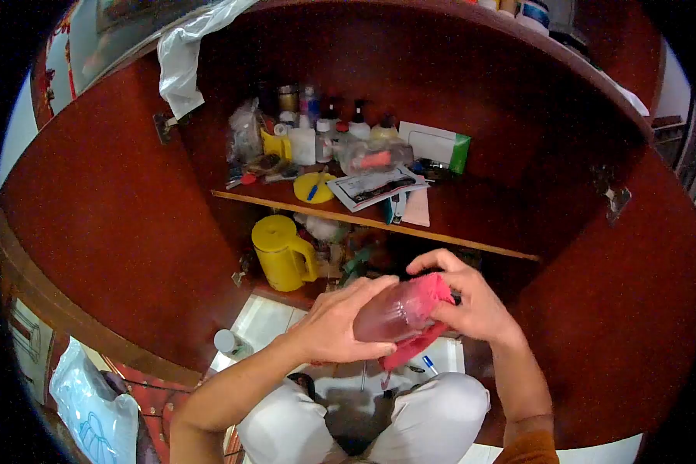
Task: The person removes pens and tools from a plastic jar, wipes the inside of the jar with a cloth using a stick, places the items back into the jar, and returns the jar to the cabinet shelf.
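Note:
A clear bottle or jar with a purplish tint point(385, 313) is tilted in front of me, gripped around its side by my left hand point(334, 321). Its right end is covered by a pink cloth point(431, 289), part of which hangs down underneath. My right hand point(472, 303) holds the cloth against that end, with fingers bent around it. Something dark shows between the right fingers, too small to make out. The cloth and fingers hide the end of the bottle.
An open cabinet surrounds the hands; its shelf point(472, 241) bears bottles, papers and a yellow lid point(314, 187). Below stands a yellow jug point(277, 251). A white-capped container point(226, 341) and a blue-capped pen point(430, 364) are on the floor. Doors flank both sides.

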### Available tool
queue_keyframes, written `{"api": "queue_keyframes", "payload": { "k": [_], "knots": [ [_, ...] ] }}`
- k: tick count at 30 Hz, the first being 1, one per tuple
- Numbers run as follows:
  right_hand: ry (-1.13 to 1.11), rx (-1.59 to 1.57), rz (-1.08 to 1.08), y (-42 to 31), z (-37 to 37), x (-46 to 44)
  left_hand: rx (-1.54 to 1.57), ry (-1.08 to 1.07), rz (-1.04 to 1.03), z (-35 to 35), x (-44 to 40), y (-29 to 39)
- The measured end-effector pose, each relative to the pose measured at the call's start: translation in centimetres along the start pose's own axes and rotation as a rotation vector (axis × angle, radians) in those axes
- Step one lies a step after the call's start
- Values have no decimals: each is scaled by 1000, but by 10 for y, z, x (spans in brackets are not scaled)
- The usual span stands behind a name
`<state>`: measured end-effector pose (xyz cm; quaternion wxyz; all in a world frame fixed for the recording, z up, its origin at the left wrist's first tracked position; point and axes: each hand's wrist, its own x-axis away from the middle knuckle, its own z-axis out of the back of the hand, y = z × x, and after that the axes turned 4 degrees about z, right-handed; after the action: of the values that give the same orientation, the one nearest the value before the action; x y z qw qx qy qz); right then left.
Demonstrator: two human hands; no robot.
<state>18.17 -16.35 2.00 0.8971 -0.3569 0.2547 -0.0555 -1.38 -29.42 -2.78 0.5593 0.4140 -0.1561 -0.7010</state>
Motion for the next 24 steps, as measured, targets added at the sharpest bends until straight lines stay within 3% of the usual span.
{"api": "queue_keyframes", "payload": {
  "k": [2,4,7,8,9,11,12,15,17,20,21,23,24],
  "knots": [
    [77,20,-6,-4,-1,-1,-101,3,40,0,-2,6],
    [84,20,39,-2,0,-1,-110,42,-47,3,-4,7],
    [178,-194,-68,0,-2,0,-123,88,-172,2,-4,7],
    [23,-223,-128,10,-2,-3,-126,99,-215,0,-3,7],
    [-21,-501,-327,-2,-11,-6,-175,101,-231,-2,-1,7],
    [-90,-163,-353,-11,-16,-14,-273,107,-264,-6,2,7],
    [-13,75,-242,-3,-21,-15,-294,122,-215,-7,4,7],
    [-78,130,-404,1,-17,-21,-304,194,-187,-8,2,6],
    [-219,-250,-371,-14,2,-25,-174,255,-151,-4,1,4],
    [-147,-964,-210,-12,18,-19,87,375,-51,3,1,-4],
    [-91,-949,-169,-15,15,-17,96,447,-45,7,1,-2],
    [-29,-590,-96,-3,-1,-14,172,498,10,15,-1,6],
    [25,-629,-119,-3,-10,-12,160,487,0,17,-1,6]
  ]
}}
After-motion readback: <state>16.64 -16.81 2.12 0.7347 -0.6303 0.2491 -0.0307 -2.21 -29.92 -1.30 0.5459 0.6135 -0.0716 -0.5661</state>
